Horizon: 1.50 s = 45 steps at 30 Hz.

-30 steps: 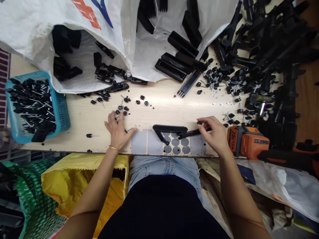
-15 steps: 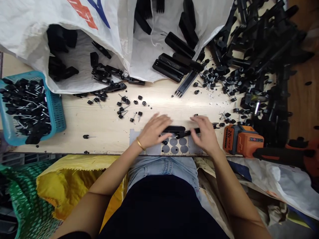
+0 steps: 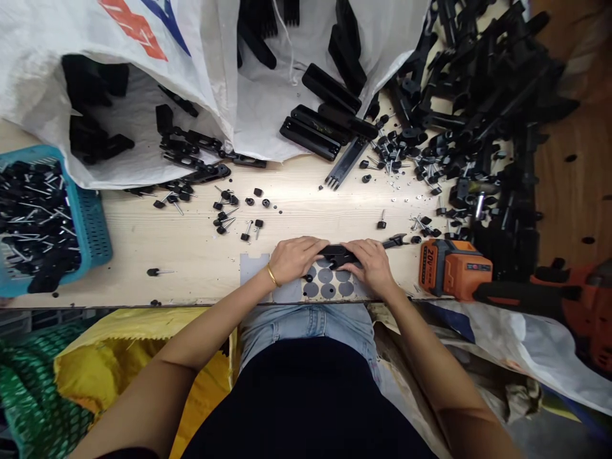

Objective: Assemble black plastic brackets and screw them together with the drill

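A black plastic bracket (image 3: pixel 337 255) lies at the near edge of the wooden table (image 3: pixel 191 242), over a grey sheet with dark round pads (image 3: pixel 327 284). My left hand (image 3: pixel 296 258) is closed over the bracket's left end. My right hand (image 3: pixel 370 264) is closed over its right end, and most of the bracket is hidden beneath both hands. One thin arm of the bracket (image 3: pixel 394 241) pokes out to the right of my right hand.
A blue basket (image 3: pixel 93 236) of black-headed screws stands at the left. Loose screws (image 3: pixel 229 217) lie mid-table. White sacks (image 3: pixel 205 76) with black parts sit at the back. A pile of black parts (image 3: pixel 482 108) fills the right. An orange drill battery (image 3: pixel 452 268) rests beside my right hand.
My left hand came from the loose screws at the left onto the bracket. My right hand slid left along it, so both hands now cover the part.
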Each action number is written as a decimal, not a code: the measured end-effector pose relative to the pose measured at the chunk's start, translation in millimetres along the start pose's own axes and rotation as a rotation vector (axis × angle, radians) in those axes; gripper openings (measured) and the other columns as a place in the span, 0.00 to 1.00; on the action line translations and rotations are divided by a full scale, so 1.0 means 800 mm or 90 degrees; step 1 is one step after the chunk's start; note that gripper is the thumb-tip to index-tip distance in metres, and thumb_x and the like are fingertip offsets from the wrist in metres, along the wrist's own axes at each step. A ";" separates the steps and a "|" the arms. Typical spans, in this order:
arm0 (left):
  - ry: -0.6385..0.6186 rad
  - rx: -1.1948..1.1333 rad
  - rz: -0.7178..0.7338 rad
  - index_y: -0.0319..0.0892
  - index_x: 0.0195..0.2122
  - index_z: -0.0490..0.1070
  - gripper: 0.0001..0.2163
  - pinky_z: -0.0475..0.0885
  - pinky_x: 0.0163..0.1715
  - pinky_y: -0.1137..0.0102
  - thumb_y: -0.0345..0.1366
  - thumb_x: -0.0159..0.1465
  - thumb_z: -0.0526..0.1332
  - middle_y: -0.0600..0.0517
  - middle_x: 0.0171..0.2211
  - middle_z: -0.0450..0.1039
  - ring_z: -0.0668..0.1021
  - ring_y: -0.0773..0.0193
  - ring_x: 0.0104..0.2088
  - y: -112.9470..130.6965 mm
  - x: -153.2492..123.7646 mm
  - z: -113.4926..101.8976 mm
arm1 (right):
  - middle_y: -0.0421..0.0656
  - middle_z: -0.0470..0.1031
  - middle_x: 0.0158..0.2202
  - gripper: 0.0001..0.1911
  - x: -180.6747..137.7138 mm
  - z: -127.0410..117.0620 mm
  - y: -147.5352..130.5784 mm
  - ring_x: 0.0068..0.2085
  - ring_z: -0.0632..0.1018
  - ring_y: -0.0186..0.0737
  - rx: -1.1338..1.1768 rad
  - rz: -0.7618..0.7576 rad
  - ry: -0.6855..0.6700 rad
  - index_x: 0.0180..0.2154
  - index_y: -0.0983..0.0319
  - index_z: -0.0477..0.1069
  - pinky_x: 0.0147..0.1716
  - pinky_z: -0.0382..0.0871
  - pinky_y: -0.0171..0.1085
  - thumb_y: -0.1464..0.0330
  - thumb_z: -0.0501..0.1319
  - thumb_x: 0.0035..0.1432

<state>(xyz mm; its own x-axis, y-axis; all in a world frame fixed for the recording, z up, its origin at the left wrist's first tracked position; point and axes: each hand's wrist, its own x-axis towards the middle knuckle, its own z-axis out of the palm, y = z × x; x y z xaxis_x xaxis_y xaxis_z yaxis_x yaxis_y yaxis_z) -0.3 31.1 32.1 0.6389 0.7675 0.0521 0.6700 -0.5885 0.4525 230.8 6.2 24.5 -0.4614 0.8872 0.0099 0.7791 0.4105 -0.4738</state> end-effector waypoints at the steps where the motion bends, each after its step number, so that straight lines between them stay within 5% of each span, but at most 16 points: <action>1: -0.003 0.002 -0.003 0.43 0.53 0.70 0.14 0.76 0.39 0.70 0.38 0.70 0.52 0.47 0.45 0.78 0.80 0.62 0.45 -0.001 0.001 0.000 | 0.49 0.78 0.43 0.26 0.003 -0.004 0.006 0.43 0.75 0.48 0.011 -0.016 -0.016 0.52 0.60 0.70 0.43 0.62 0.44 0.50 0.55 0.60; 8: 0.014 0.020 -0.018 0.42 0.53 0.70 0.15 0.76 0.37 0.70 0.38 0.70 0.51 0.47 0.44 0.79 0.80 0.61 0.45 0.005 0.001 0.001 | 0.48 0.78 0.42 0.27 0.012 -0.007 0.012 0.43 0.74 0.47 0.023 -0.031 -0.032 0.51 0.60 0.70 0.43 0.61 0.44 0.49 0.54 0.59; 14: 0.050 0.037 -0.018 0.41 0.53 0.70 0.14 0.75 0.38 0.69 0.35 0.69 0.52 0.48 0.43 0.79 0.81 0.61 0.41 0.007 -0.004 0.004 | 0.49 0.77 0.45 0.24 -0.001 0.009 -0.011 0.45 0.74 0.48 -0.026 0.071 0.074 0.52 0.61 0.69 0.46 0.60 0.45 0.53 0.55 0.62; 19: 0.028 0.033 0.010 0.42 0.52 0.70 0.14 0.75 0.35 0.71 0.36 0.69 0.51 0.48 0.43 0.79 0.80 0.62 0.42 -0.001 -0.001 0.000 | 0.47 0.79 0.41 0.24 0.008 -0.003 0.009 0.42 0.75 0.45 0.029 -0.017 -0.001 0.49 0.60 0.72 0.43 0.61 0.43 0.51 0.56 0.60; 24: 0.092 0.060 0.031 0.40 0.51 0.71 0.14 0.74 0.33 0.72 0.35 0.69 0.52 0.49 0.41 0.80 0.81 0.63 0.40 0.003 -0.002 0.004 | 0.47 0.79 0.42 0.26 0.016 -0.008 0.017 0.42 0.75 0.44 0.033 -0.042 -0.011 0.49 0.61 0.72 0.43 0.61 0.42 0.49 0.55 0.59; 31: 0.152 0.064 0.053 0.41 0.50 0.71 0.13 0.73 0.30 0.73 0.35 0.68 0.53 0.50 0.38 0.80 0.81 0.64 0.37 -0.002 -0.004 0.010 | 0.48 0.78 0.41 0.27 0.006 0.007 0.005 0.41 0.75 0.44 0.000 -0.031 0.113 0.49 0.64 0.71 0.43 0.60 0.42 0.51 0.54 0.60; 37: 0.146 0.052 0.077 0.41 0.49 0.71 0.12 0.72 0.29 0.74 0.35 0.69 0.53 0.51 0.39 0.80 0.81 0.65 0.37 -0.008 -0.002 0.005 | 0.46 0.79 0.39 0.28 0.023 -0.012 0.026 0.40 0.75 0.42 0.062 -0.142 0.001 0.48 0.63 0.72 0.41 0.60 0.40 0.48 0.55 0.57; 45: 0.149 0.073 0.040 0.41 0.50 0.72 0.13 0.73 0.33 0.71 0.37 0.68 0.53 0.50 0.38 0.80 0.81 0.63 0.36 0.000 -0.007 0.009 | 0.47 0.78 0.42 0.26 0.012 -0.001 0.015 0.41 0.75 0.42 0.043 -0.089 0.053 0.49 0.63 0.71 0.43 0.59 0.41 0.51 0.56 0.58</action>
<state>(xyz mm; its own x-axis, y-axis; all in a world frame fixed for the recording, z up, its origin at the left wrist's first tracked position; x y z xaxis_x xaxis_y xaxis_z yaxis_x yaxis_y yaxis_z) -1.2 25.1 25.4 0.5847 0.7583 0.2883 0.6782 -0.6519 0.3393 236.3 20.0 19.7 -0.5251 0.8375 0.1513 0.6778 0.5191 -0.5207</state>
